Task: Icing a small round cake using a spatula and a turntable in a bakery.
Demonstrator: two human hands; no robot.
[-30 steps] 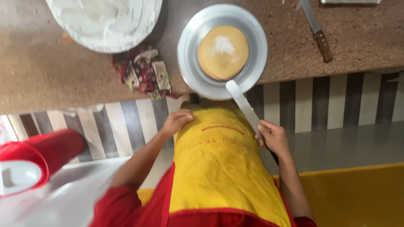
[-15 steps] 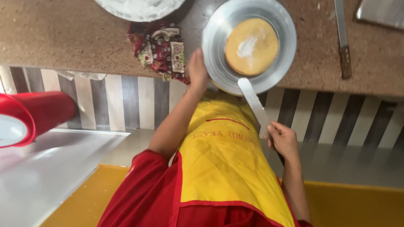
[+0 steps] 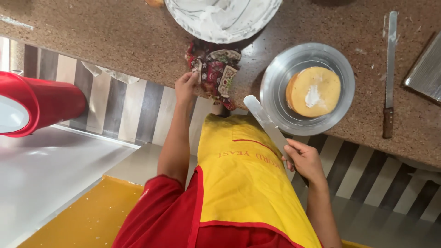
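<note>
My right hand (image 3: 303,160) grips a long flat spatula (image 3: 265,122), its blade pointing up toward the rim of a round metal plate (image 3: 281,77). A round yellow cake layer (image 3: 314,92) with a dab of white cream lies on that plate. My left hand (image 3: 186,85) reaches to the counter edge and pinches the corner of a crumpled patterned cloth (image 3: 215,72). A yellow apron over a red shirt fills the lower middle.
A large bowl of white cream (image 3: 223,18) sits at the top of the speckled brown counter (image 3: 115,36). A long knife with a wooden handle (image 3: 389,73) lies right of the plate, a metal tray corner (image 3: 425,69) beyond it. A red cylindrical container (image 3: 36,108) lies at left.
My left hand has moved from the plate's edge to the patterned cloth. The view has shifted, so the plate and cake now sit further right. The spatula stays in my right hand.
</note>
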